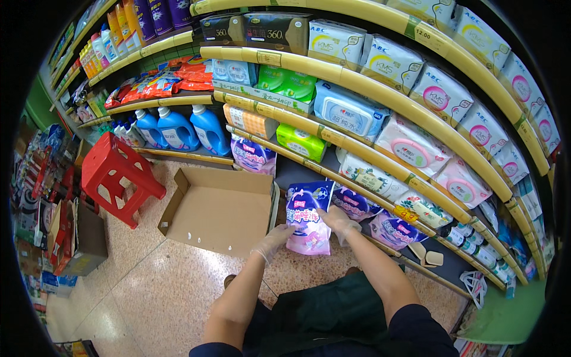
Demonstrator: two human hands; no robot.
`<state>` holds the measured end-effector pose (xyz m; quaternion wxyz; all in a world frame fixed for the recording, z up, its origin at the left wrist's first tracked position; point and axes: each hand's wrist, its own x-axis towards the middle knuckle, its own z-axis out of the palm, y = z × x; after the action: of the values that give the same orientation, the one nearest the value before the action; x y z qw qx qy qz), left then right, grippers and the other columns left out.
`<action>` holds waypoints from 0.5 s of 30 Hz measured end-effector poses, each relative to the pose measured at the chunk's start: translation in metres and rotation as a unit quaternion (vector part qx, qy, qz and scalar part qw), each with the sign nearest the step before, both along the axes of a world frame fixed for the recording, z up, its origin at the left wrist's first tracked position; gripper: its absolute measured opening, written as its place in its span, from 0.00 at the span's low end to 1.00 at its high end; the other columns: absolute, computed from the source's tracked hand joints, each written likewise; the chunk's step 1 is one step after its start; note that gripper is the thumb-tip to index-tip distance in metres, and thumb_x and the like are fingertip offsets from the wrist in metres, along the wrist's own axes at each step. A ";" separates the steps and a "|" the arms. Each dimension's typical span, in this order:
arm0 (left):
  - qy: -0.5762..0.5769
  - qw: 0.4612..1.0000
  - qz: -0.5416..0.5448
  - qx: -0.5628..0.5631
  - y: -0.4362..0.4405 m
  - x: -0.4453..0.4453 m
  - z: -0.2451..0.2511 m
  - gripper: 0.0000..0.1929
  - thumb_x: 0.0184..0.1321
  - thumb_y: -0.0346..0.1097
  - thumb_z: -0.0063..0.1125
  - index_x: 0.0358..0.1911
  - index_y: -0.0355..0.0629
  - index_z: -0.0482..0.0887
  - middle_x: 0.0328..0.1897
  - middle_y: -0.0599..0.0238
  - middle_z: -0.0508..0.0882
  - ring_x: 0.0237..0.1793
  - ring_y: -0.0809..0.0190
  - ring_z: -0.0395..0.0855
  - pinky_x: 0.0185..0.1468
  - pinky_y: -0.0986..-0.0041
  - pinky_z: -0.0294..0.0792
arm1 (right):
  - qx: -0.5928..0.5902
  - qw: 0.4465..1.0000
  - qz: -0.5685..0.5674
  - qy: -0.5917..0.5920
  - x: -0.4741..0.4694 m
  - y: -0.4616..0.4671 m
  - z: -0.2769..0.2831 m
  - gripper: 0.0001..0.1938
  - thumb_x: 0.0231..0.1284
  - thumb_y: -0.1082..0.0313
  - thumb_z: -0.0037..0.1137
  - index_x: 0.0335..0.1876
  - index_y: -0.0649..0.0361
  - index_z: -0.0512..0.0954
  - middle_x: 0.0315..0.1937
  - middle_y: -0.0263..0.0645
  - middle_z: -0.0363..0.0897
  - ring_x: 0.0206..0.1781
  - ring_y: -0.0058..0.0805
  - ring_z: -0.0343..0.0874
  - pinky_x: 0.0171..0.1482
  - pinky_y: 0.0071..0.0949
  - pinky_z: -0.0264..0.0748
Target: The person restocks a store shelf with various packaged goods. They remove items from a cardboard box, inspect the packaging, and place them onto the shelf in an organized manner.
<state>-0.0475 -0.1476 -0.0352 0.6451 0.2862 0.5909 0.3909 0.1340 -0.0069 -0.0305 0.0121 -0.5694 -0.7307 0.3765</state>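
Note:
Between my gloved hands is a purple and pink plastic pack (308, 218) with printed writing, held upright in front of the bottom shelf. My left hand (273, 241) grips its lower left edge, and my right hand (337, 221) grips its right edge. Similar purple packs stand on the bottom shelf: one pack (253, 154) to the left, another pack (352, 203) just behind my right hand, and a third pack (396, 230) farther right. An open, shallow cardboard box (218, 209) lies on the floor left of my hands.
A red plastic stool (120, 174) stands beyond the box. Blue detergent bottles (176, 131) line the lower left shelf. Wet-wipe packs (350, 111) and sanitary-pad packs (392, 62) fill the upper shelves. A cardboard carton (84, 241) sits at far left.

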 end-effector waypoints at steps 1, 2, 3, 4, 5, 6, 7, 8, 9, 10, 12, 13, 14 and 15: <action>0.021 1.000 -0.016 0.000 0.002 -0.007 -0.021 0.25 0.68 0.55 0.54 0.55 0.39 0.79 0.42 0.73 0.79 0.42 0.71 0.71 0.50 0.78 0.64 | 0.027 0.999 0.009 -0.043 -0.010 0.003 -0.003 0.28 0.67 0.42 0.49 0.49 0.65 0.81 0.46 0.60 0.82 0.50 0.55 0.82 0.52 0.45 0.75; 0.042 0.999 -0.033 0.000 0.003 -0.013 -0.037 0.26 0.67 0.55 0.54 0.55 0.39 0.79 0.44 0.73 0.79 0.43 0.71 0.71 0.51 0.78 0.64 | 0.070 0.996 0.001 -0.054 -0.018 0.002 -0.005 0.29 0.67 0.40 0.45 0.43 0.64 0.83 0.40 0.62 0.82 0.46 0.57 0.82 0.50 0.47 0.76; 0.062 0.997 -0.051 -0.001 0.002 -0.017 -0.045 0.27 0.67 0.55 0.54 0.56 0.38 0.78 0.45 0.72 0.80 0.44 0.70 0.72 0.51 0.77 0.64 | 0.096 0.994 -0.026 -0.035 -0.024 0.000 -0.010 0.30 0.67 0.39 0.45 0.41 0.64 0.83 0.37 0.61 0.82 0.44 0.58 0.82 0.49 0.48 0.77; 0.072 0.996 -0.045 -0.019 -0.001 -0.011 -0.021 0.30 0.67 0.56 0.54 0.60 0.37 0.76 0.52 0.69 0.79 0.48 0.68 0.73 0.54 0.77 0.65 | 0.120 0.991 -0.059 -0.017 -0.026 -0.001 -0.020 0.31 0.67 0.38 0.44 0.39 0.64 0.84 0.35 0.61 0.82 0.43 0.59 0.83 0.48 0.49 0.77; 0.070 0.996 -0.039 -0.032 -0.002 -0.008 -0.011 0.31 0.67 0.56 0.54 0.63 0.38 0.73 0.55 0.67 0.78 0.48 0.68 0.73 0.55 0.76 0.65 | 0.143 0.985 -0.093 0.000 -0.027 -0.001 -0.030 0.32 0.67 0.37 0.43 0.37 0.64 0.84 0.32 0.61 0.82 0.41 0.60 0.83 0.47 0.49 0.77; 0.071 0.996 -0.030 -0.046 -0.006 -0.007 -0.002 0.32 0.67 0.56 0.54 0.65 0.38 0.71 0.58 0.66 0.77 0.49 0.67 0.73 0.56 0.75 0.64 | 0.121 0.985 -0.122 -0.005 -0.031 -0.002 -0.041 0.32 0.68 0.37 0.42 0.38 0.63 0.85 0.34 0.60 0.83 0.42 0.58 0.83 0.46 0.49 0.77; 0.071 0.996 -0.023 -0.057 -0.004 -0.006 0.001 0.34 0.67 0.56 0.54 0.68 0.38 0.69 0.60 0.65 0.77 0.50 0.66 0.73 0.57 0.74 0.64 | 0.111 0.984 -0.134 0.027 -0.033 -0.002 -0.054 0.32 0.67 0.36 0.42 0.38 0.63 0.85 0.33 0.59 0.83 0.42 0.57 0.83 0.46 0.49 0.77; 0.045 0.996 -0.012 -0.072 0.000 -0.006 0.003 0.35 0.66 0.56 0.54 0.70 0.40 0.65 0.63 0.64 0.75 0.53 0.64 0.73 0.58 0.73 0.64 | 0.100 0.982 -0.148 0.058 -0.035 -0.004 -0.067 0.33 0.67 0.35 0.42 0.38 0.62 0.85 0.32 0.58 0.83 0.42 0.56 0.84 0.45 0.48 0.77; 0.019 0.996 0.002 -0.088 0.006 -0.005 0.003 0.36 0.66 0.55 0.55 0.72 0.42 0.62 0.65 0.63 0.73 0.56 0.62 0.72 0.60 0.71 0.64 | 0.088 0.979 -0.158 0.089 -0.038 -0.005 -0.074 0.33 0.66 0.34 0.43 0.38 0.62 0.85 0.31 0.56 0.84 0.41 0.54 0.84 0.44 0.48 0.77; -0.007 0.994 0.015 -0.104 0.010 -0.004 0.002 0.38 0.66 0.55 0.55 0.74 0.44 0.59 0.68 0.62 0.71 0.58 0.61 0.72 0.61 0.69 0.63 | -0.016 0.968 -0.187 0.166 -0.041 -0.004 -0.081 0.33 0.65 0.33 0.44 0.38 0.62 0.84 0.29 0.53 0.84 0.39 0.50 0.85 0.43 0.45 0.76; -0.020 0.996 0.065 -0.062 0.021 0.002 -0.023 0.40 0.66 0.54 0.55 0.76 0.47 0.53 0.71 0.61 0.69 0.65 0.56 0.68 0.64 0.65 0.62 | 0.002 0.961 -0.190 0.199 -0.045 -0.003 -0.101 0.32 0.65 0.35 0.49 0.37 0.65 0.83 0.25 0.49 0.84 0.29 0.40 0.85 0.35 0.37 0.78; -0.029 0.995 0.092 -0.040 0.027 0.007 -0.030 0.41 0.66 0.54 0.55 0.77 0.49 0.51 0.72 0.61 0.67 0.69 0.54 0.66 0.65 0.63 0.61 | 0.012 0.958 -0.190 0.214 -0.047 -0.001 -0.106 0.32 0.65 0.36 0.51 0.37 0.67 0.82 0.24 0.47 0.83 0.25 0.35 0.85 0.31 0.33 0.79; -0.038 0.993 0.106 -0.031 0.033 0.010 -0.036 0.41 0.66 0.53 0.55 0.77 0.49 0.50 0.73 0.61 0.67 0.69 0.54 0.65 0.66 0.63 0.60 | 0.000 0.950 -0.189 0.247 -0.047 0.001 -0.110 0.28 0.67 0.40 0.52 0.40 0.65 0.82 0.25 0.42 0.83 0.25 0.31 0.84 0.28 0.28 0.77; -0.048 0.991 0.121 -0.021 0.040 0.012 -0.040 0.41 0.66 0.53 0.55 0.77 0.50 0.49 0.73 0.62 0.67 0.70 0.54 0.64 0.66 0.63 0.60 | -0.010 0.935 -0.202 0.291 -0.049 0.003 -0.109 0.26 0.68 0.42 0.53 0.41 0.64 0.82 0.26 0.40 0.83 0.25 0.29 0.84 0.28 0.28 0.77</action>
<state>-0.0354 -0.1076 -0.0753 0.6266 0.1802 0.5975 0.4668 0.0846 -0.0044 -0.1395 0.2944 -0.5708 -0.5607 0.5226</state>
